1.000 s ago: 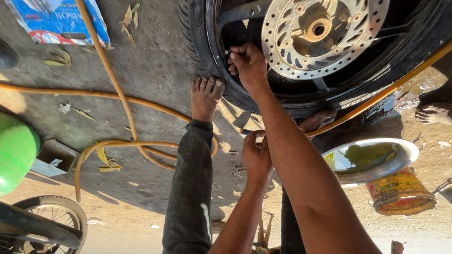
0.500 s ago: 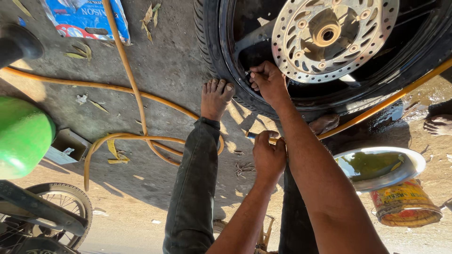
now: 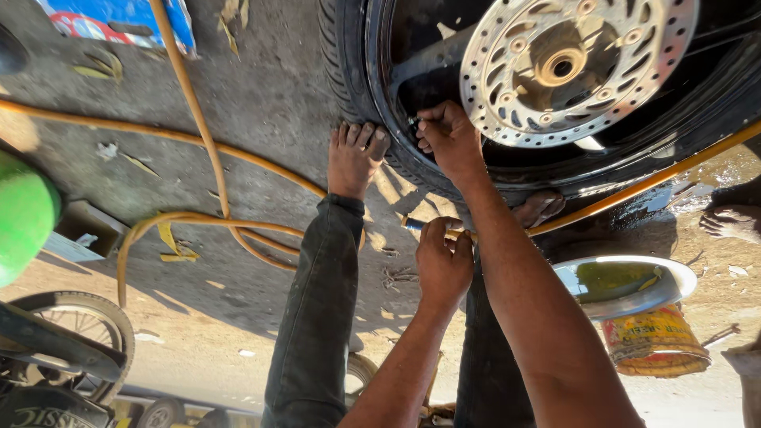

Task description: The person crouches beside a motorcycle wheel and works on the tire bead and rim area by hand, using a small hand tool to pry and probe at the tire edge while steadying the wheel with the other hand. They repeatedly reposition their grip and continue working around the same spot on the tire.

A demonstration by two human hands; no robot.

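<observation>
The tyre valve (image 3: pixel 413 124) sat on the wheel rim (image 3: pixel 380 87), mostly hidden under the pinching right hand (image 3: pixel 448 139). Below, the left hand (image 3: pixel 440 261) gripped the orange hose's (image 3: pixel 198 135) metal end (image 3: pixel 411 223). A bare foot (image 3: pixel 353 158) braced the tyre (image 3: pixel 341 55) alongside.

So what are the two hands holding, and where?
The left hand pinches the metal end of the orange hose. The right hand has its fingertips on something small at the wheel rim; what it is cannot be told.
</observation>
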